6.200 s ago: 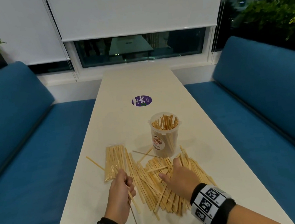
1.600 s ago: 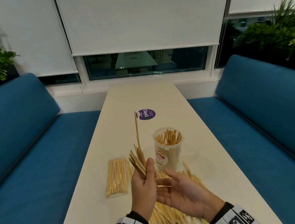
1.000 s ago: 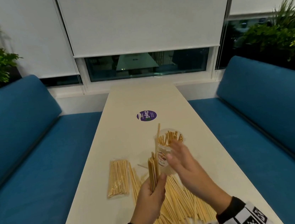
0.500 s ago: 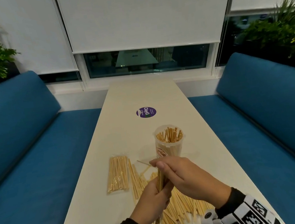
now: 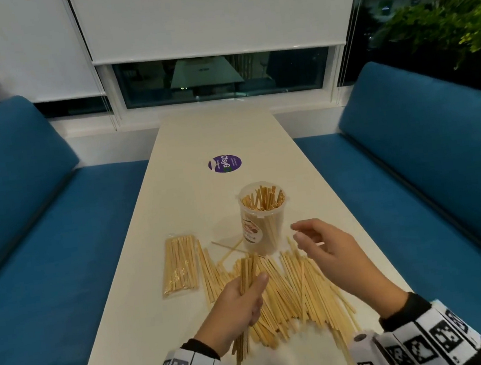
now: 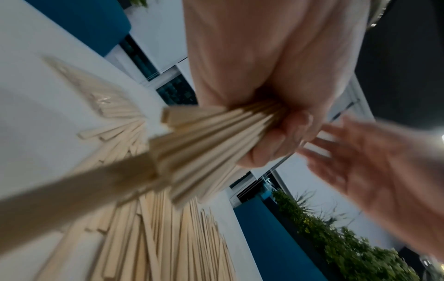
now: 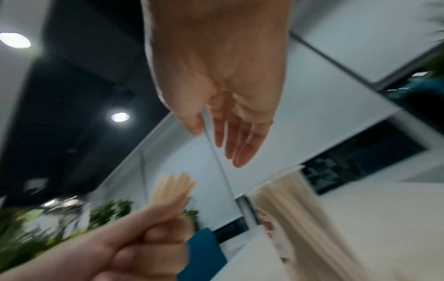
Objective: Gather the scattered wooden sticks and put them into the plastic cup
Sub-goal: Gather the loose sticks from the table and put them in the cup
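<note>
A: Start at the left of the head view. What's there?

B: A sealed packet of sticks [image 5: 179, 264] lies flat at centre left, where it lay half a second ago. Just to its right, the left hand [image 5: 237, 305] has its fingers and thumb wrapped round a bundle of sticks [image 5: 247, 275], tilted with the top ends toward the plastic cup [image 5: 263, 219].

A: And what has changed?

B: Half a second ago the right hand lay over that bundle, squaring it up. Now the right hand [image 5: 330, 254] has come off it and hovers at centre right, fingers spread and loose, holding nothing, just beside the cup.

A: Anything gone into the cup?

B: The cup stands upright at centre frame with sticks already in it, and its fill looks the same as before. The loose pile of sticks [image 5: 301, 293] covers the table [image 5: 146, 315] below the cup, at lower centre.

A: So where does that leave things?

B: I'd judge the bundle is aligned and ready to be dropped in. Much gathering remains.
</note>
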A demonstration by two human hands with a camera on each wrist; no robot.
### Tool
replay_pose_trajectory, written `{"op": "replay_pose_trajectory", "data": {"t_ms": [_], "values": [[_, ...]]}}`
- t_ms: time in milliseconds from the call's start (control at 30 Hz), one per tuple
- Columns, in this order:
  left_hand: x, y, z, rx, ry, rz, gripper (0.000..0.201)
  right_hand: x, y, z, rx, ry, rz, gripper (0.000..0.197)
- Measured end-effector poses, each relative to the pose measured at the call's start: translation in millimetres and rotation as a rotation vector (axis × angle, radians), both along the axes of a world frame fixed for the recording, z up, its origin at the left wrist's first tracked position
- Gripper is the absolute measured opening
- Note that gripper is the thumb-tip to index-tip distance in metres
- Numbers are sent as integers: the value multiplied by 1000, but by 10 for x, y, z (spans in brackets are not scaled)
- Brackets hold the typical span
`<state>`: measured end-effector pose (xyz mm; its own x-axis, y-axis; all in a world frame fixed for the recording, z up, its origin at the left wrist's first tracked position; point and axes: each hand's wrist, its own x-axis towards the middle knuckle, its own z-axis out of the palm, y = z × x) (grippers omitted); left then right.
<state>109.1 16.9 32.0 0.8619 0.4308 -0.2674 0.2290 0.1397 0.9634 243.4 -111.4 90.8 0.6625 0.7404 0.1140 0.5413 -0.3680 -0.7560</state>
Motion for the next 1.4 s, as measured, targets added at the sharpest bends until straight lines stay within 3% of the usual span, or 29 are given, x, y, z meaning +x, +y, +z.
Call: {"op": "replay_pose_trajectory", "data": {"t_ms": [100,200,300,400,500,800,933,1033,1233,1267,1300,1400], "values": [[-38,58,-106,-72,47,67,27,204,-288,-264,-302,83,-176,32],[-35,78,-173,-79,49,98,32,262,-522,-599,-662,120,-198,59],[-27,85,-214,-77,40,120,36,230,-630,-844,-792,164,-212,83],[-34,95,-258,-102,49,137,35,141,-606,-941,-783,161,-219,87],[-39,120,-310,-113,51,149,37,66,-531,-967,-766,163,-206,76],[-25,147,-329,-146,67,233,39,51,-494,-950,-811,171,-179,3],[-13,139,-313,-160,83,215,42,64,-523,-947,-802,211,-173,13],[26,128,-295,-184,73,200,40,60,-560,-880,-720,336,-166,7],[163,58,-159,-149,77,116,34,-6,-598,-611,-558,527,-116,15],[191,51,-157,-151,80,100,53,-11,-590,-584,-519,554,-111,15],[212,35,-136,-126,87,72,37,-20,-582,-562,-476,584,-101,16],[257,-24,-85,-106,82,-19,35,-78,-535,-473,-341,654,-58,20]]}}
